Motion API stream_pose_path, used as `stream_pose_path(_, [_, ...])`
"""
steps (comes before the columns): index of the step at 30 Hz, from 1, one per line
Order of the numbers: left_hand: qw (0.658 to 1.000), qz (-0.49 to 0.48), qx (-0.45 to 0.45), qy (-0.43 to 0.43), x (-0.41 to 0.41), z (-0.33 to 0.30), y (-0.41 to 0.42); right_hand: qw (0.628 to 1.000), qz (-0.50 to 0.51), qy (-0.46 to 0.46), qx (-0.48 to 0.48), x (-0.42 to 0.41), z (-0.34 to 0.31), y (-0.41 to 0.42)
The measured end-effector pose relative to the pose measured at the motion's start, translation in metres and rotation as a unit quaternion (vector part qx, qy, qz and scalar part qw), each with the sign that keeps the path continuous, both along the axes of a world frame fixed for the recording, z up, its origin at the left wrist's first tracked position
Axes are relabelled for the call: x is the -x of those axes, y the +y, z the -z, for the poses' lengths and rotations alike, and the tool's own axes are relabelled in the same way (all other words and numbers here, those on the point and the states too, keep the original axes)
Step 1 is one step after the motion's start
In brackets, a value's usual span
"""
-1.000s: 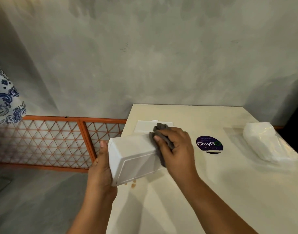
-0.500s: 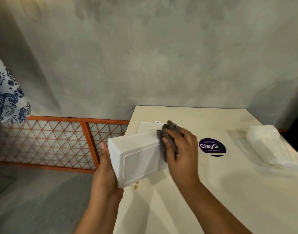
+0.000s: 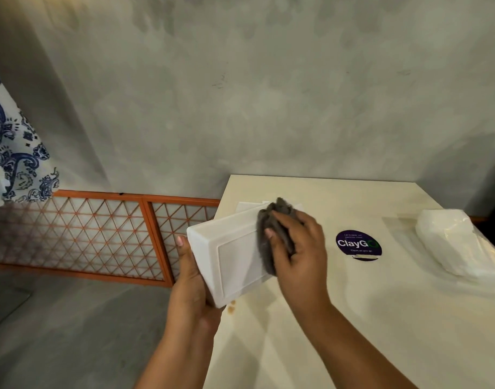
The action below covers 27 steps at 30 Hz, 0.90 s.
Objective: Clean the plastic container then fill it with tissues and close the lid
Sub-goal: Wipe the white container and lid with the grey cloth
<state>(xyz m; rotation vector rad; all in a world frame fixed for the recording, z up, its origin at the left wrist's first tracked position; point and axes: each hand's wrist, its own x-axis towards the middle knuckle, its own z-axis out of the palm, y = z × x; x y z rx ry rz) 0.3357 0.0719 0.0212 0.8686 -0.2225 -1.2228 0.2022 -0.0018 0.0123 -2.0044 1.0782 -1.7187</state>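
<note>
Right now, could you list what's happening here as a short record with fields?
Left hand: holds the white rectangular plastic container tilted above the table edge
Right hand: presses a dark grey cloth against the container
Cream table: carries a round purple ClayGo sticker
Tissues: white pack in clear plastic wrap, far right, untouched
Flat white lid: behind the container

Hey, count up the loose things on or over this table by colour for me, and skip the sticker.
White: 3 (box in the left hand, lid lying flat behind it, tissue pack)
Grey: 1 (cloth under the right hand)
Total: 4
</note>
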Motion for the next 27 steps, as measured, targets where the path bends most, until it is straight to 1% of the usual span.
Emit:
stream_pose_path(2, [1.000,-0.004,0.005,0.001,-0.001,0.001,0.001,0.998,0.021,-0.045,-0.045,0.008,0.001,-0.012])
stream_pose_path(4, [1.000,-0.006,0.012,0.000,0.003,0.000,0.001,0.996,0.033,-0.056,-0.053,0.006,0.002,-0.009])
stream_pose_path(6, [1.000,-0.012,0.008,0.006,0.006,-0.002,0.000,0.999,0.020,-0.034,-0.032,-0.005,0.003,0.006])
stream_pose_path(9, [1.000,0.009,0.010,0.011,0.009,-0.006,-0.002,0.999,-0.020,0.034,0.022,-0.020,0.005,0.033])
stream_pose_path(11, [1.000,0.010,0.010,0.011,0.008,-0.004,-0.002,0.998,-0.030,0.047,0.038,-0.018,0.005,0.030])
stream_pose_path(12, [1.000,0.003,0.008,0.007,0.007,-0.004,-0.001,0.999,-0.023,0.032,0.027,-0.012,0.005,0.022])
stream_pose_path(16, [1.000,-0.013,0.020,-0.020,0.004,-0.003,0.005,0.995,0.039,-0.060,-0.063,0.014,0.002,-0.015])
stream_pose_path(18, [0.999,-0.017,0.029,-0.037,0.006,-0.004,0.007,0.993,0.041,-0.079,-0.079,0.018,-0.001,-0.013])
stream_pose_path(20, [0.997,-0.039,0.035,-0.060,0.006,-0.004,0.007,0.996,0.024,-0.063,-0.050,0.009,-0.005,0.003])
stream_pose_path(24, [0.989,-0.086,0.043,-0.114,0.004,-0.008,0.009,0.998,-0.040,0.027,0.043,-0.011,-0.010,0.040])
stream_pose_path(25, [0.987,-0.090,0.044,-0.122,0.002,-0.008,0.010,0.997,-0.046,0.032,0.046,-0.010,-0.012,0.038])
stream_pose_path(27, [0.986,-0.090,0.052,-0.132,-0.001,-0.007,0.010,0.999,-0.029,0.015,0.020,0.001,-0.014,0.021])
